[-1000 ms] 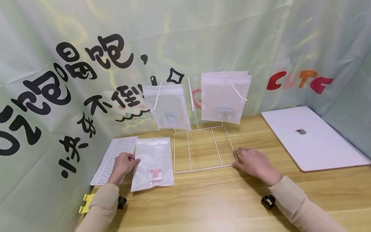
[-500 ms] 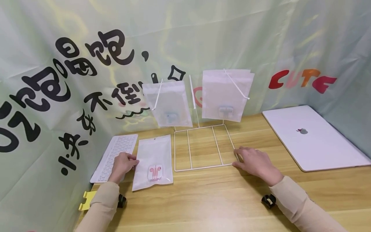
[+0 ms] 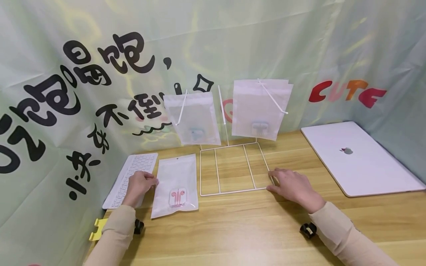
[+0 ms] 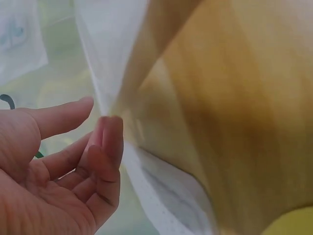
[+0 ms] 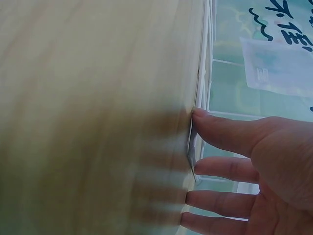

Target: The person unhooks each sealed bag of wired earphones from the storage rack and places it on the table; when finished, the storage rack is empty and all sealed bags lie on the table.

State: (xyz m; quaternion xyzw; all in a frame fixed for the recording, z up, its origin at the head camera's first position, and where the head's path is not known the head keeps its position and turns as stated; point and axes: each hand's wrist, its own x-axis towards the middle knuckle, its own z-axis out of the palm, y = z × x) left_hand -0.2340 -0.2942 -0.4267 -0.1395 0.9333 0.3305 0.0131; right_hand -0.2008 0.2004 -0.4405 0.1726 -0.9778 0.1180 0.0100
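Note:
At the left edge of a white zip bag [image 3: 173, 171], lying flat on the table, my left hand [image 3: 137, 187] has its fingertips right at the plastic. In the left wrist view the thumb [image 4: 73, 115] stands apart from the bent fingers. Pink wired earphones [image 3: 178, 197] in a square case show through the bag's lower part. My right hand [image 3: 293, 186] touches the front right corner of a white wire display rack [image 3: 229, 192], thumb and straight fingers along its base. Similar bags hang on the rack's hooks, one [image 3: 193, 118] at left, several [image 3: 261, 107] at right.
A white keyboard [image 3: 131, 177] lies beyond the left hand, partly under it. A silver laptop [image 3: 361, 159], lid down, rests at the right. A yellow piece [image 3: 98, 229] sits by the left table edge. Behind, a printed cloth [image 3: 249, 37] hangs as backdrop.
My left hand has shifted slightly left, its fingertips going from over the bag to its left edge. The bag lies a little straighter. My right hand stays at the rack's corner.

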